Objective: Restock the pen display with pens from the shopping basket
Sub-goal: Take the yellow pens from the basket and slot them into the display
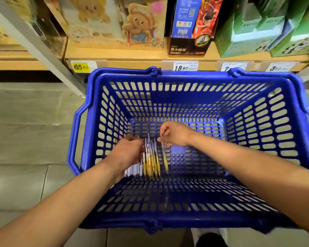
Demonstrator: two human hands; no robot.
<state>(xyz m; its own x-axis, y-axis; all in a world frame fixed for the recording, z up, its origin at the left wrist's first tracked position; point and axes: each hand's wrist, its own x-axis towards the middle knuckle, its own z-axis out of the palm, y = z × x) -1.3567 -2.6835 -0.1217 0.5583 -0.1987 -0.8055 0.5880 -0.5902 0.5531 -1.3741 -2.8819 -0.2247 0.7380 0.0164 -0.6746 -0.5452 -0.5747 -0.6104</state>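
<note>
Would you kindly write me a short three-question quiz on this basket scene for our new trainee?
1. True or false: the left hand grips a bundle of pens inside the blue basket.
2. What does the right hand pinch? A) a price tag B) a single pen C) the basket handle
3. Fill in: the yellow price tag on the shelf edge reads ____.
Key: 1 true; 2 B; 3 65.80.
</note>
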